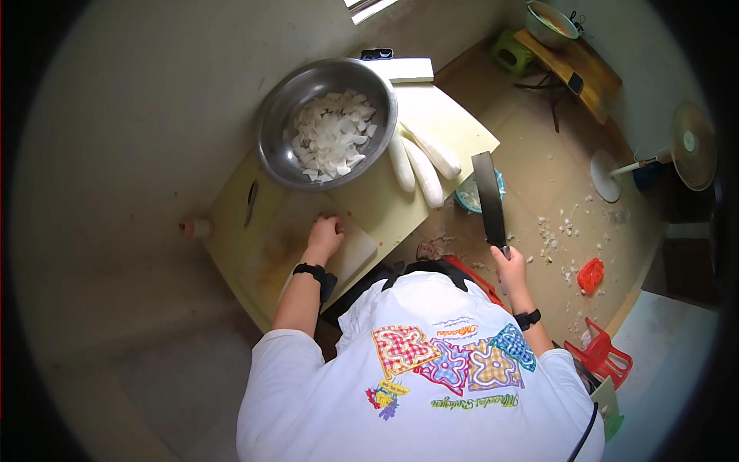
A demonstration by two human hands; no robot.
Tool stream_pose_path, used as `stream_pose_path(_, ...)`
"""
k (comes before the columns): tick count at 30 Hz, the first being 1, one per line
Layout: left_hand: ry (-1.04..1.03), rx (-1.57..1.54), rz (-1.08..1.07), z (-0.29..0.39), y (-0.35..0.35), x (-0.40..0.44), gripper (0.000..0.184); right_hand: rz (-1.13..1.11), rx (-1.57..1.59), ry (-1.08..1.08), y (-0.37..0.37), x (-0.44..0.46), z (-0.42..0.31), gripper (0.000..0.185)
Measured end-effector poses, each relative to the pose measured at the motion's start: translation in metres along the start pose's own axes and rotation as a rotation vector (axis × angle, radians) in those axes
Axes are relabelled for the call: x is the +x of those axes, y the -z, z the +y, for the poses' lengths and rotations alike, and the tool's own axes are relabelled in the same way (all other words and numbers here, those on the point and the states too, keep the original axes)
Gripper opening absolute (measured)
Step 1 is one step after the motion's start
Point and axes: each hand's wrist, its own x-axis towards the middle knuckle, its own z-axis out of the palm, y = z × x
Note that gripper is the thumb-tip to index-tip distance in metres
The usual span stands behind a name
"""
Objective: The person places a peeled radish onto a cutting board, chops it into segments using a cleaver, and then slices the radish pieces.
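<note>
My right hand (511, 271) grips the handle of a cleaver (488, 196), its dark broad blade pointing up and away, out past the table's edge. Over a white cutting board (356, 245) is my left hand (326, 236), its fingers curled closed; whatever they may hold is hidden. Beyond the board stands a large metal bowl (269, 135) with many white cut slices (335, 135) in it. Several long white radishes (422, 168) lie side by side to the right of the bowl. A small dark-handled knife or peeler (251, 202) rests left of the board.
Below the table's right edge, a blue-rimmed basin (468, 194) sits on the floor among white scraps (550, 235). Farther right are a red plastic bag (590, 276), a red stool (604, 354) and a fan (693, 146). A wall borders the table's left side.
</note>
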Motion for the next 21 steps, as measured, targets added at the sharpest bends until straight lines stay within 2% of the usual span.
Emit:
stream_pose_path(4, -0.008, 0.038, -0.021, 0.007, 0.003, -0.003, 0.025, 0.028, 0.064, -0.075, 0.007, 0.002, -0.010, 0.035)
stream_pose_path(7, -0.057, 0.111, 0.039, 0.013, -0.001, -0.006, 0.028, 0.059, 0.065, -0.112, 0.011, 0.000, -0.024, 0.036)
stream_pose_path(16, 0.094, 0.130, 0.128, 0.013, -0.009, 0.012, 0.032, 0.104, 0.132, -0.184, 0.029, 0.002, -0.016, 0.037)
stream_pose_path(21, 0.111, 0.040, 0.117, 0.013, -0.007, 0.010, 0.042, 0.130, 0.153, -0.212, 0.036, -0.003, -0.004, 0.037)
